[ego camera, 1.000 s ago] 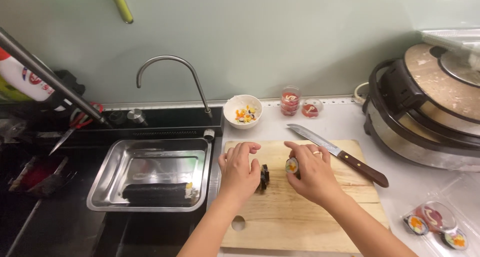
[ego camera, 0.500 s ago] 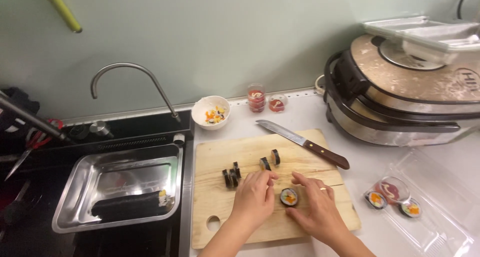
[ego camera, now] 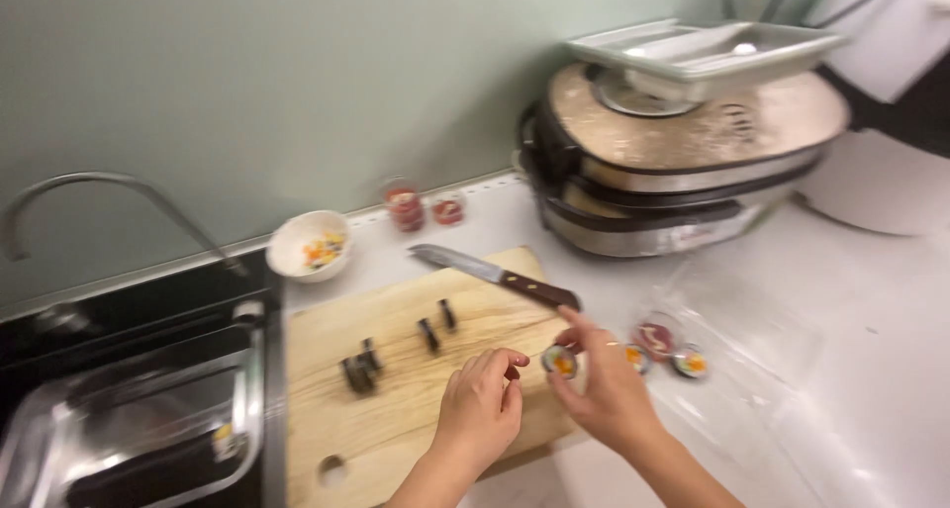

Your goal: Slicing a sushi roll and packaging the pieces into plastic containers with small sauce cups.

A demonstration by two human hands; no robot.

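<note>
Steel sink tray [ego camera: 129,419] at far left, set in a dark sink under a curved tap [ego camera: 89,186]; a dark seaweed roll [ego camera: 148,473] lies along the tray's near edge. Small white bowl [ego camera: 309,244] with orange and yellow bits, on the white worktop [ego camera: 871,369] just behind the board. Wooden cutting board [ego camera: 396,389], pale, with a round hole near its front left corner; on it a cluster of dark roll slices [ego camera: 359,368] at left and two more slices [ego camera: 436,325] standing on edge near the middle. Two small red-filled cups [ego camera: 424,207] against the wall. Knife [ego camera: 492,276], brown handle, lying aslant across the board's far right corner, blade pointing left. Left hand [ego camera: 480,409], over the board's right part, fingers curled loosely inward, holding nothing that shows. Right hand [ego camera: 604,389], at the board's right edge, pinching a cut roll slice [ego camera: 560,362] between thumb and fingertips, its orange and yellow filling facing up, held just off the board. Clear plastic container [ego camera: 732,340], on the worktop right of the hands, holding three slices [ego camera: 665,348] laid flat. Large lidded electric cooker [ego camera: 683,162] at the back right, a grey tray [ego camera: 693,48] resting on its lid.
</note>
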